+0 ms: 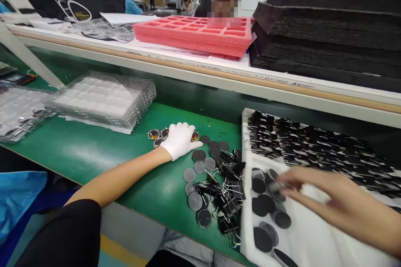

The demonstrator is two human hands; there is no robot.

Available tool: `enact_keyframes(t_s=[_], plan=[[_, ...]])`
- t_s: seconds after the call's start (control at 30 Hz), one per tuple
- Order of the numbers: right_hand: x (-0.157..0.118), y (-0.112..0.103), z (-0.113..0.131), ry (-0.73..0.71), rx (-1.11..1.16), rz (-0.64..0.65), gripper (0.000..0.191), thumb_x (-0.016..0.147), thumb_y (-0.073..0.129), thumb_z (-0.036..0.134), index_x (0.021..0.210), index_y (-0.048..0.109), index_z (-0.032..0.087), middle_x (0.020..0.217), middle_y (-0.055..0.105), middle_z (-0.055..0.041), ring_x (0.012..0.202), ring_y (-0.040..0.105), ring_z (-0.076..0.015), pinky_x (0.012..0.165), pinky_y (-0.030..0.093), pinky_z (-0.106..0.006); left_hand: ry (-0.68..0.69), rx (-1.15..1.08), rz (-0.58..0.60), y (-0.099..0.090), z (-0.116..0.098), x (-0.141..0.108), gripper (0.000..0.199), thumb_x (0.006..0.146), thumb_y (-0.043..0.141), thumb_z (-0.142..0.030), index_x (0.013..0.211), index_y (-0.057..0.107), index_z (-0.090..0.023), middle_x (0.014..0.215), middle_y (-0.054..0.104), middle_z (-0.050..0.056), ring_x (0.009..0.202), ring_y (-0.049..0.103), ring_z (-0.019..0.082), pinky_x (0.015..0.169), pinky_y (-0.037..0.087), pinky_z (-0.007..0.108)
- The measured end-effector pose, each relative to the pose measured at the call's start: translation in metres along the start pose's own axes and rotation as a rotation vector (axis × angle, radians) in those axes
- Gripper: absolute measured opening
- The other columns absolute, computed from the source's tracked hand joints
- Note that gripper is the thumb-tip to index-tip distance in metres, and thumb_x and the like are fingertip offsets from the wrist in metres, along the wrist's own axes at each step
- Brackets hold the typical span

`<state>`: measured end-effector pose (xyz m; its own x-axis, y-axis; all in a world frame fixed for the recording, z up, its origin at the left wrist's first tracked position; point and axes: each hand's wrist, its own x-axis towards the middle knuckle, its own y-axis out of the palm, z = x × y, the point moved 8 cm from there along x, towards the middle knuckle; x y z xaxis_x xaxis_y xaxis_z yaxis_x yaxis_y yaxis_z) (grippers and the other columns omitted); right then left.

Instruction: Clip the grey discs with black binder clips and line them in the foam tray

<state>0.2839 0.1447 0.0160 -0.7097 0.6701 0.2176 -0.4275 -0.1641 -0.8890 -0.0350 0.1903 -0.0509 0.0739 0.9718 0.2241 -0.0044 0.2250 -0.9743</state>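
Note:
My left hand (181, 139), in a white glove, lies palm down on the green table (94, 146) with its fingers over some round parts with orange marks (153, 134). What lies beneath the palm is hidden. My bare right hand (313, 192), blurred, is above the white tray (247, 225), its thumb and index finger pinched on a small grey object too blurred to name. Black discs (263, 204) lie in the tray beside it. More grey and black discs (194, 201) and a heap of black binder clips (230, 196) sit on the table between my hands.
Rows of black binder clips (307, 146) fill the tray's back part. Clear plastic trays (103, 96) are stacked at the left. A shelf edge (188, 76) crosses behind, carrying pink foam trays (191, 35) and a black foam stack (326, 37). A person sits beyond it.

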Motion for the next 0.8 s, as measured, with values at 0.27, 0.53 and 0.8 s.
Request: enact_keyframes(t_s=[0.27, 0.53, 0.8], plan=[[0.207, 0.097, 0.005, 0.28, 0.442, 0.114, 0.013, 0.087, 0.07, 0.029, 0.095, 0.07, 0.019, 0.075, 0.076, -0.0039, 0.072, 0.072, -0.0193, 0.067, 0.056, -0.031, -0.034, -0.106, -0.024, 0.003, 0.009, -0.002, 0.06, 0.088, 0.064, -0.065, 0.129, 0.063, -0.021, 0.115, 0.067, 0.015, 0.107, 0.061, 0.037, 0.086, 0.041, 0.047], [0.238, 0.129, 0.011, 0.165, 0.331, 0.184, 0.015, 0.075, 0.079, 0.024, 0.087, 0.072, 0.018, 0.074, 0.072, -0.0013, 0.067, 0.066, -0.0158, 0.065, 0.052, -0.029, -0.022, -0.143, -0.017, 0.007, 0.008, 0.002, 0.057, 0.086, 0.066, -0.067, 0.116, 0.065, -0.018, 0.109, 0.067, 0.014, 0.104, 0.061, 0.035, 0.085, 0.04, 0.047], [0.202, 0.12, 0.046, -0.336, 0.039, 0.074, 0.024, 0.093, 0.056, 0.014, 0.103, 0.078, 0.019, 0.105, 0.075, -0.0114, 0.094, 0.072, -0.0247, 0.086, 0.058, -0.041, -0.012, -0.151, -0.009, 0.004, 0.006, 0.002, 0.052, 0.088, 0.063, -0.066, 0.114, 0.065, -0.021, 0.107, 0.068, 0.011, 0.104, 0.06, 0.033, 0.082, 0.039, 0.043]])
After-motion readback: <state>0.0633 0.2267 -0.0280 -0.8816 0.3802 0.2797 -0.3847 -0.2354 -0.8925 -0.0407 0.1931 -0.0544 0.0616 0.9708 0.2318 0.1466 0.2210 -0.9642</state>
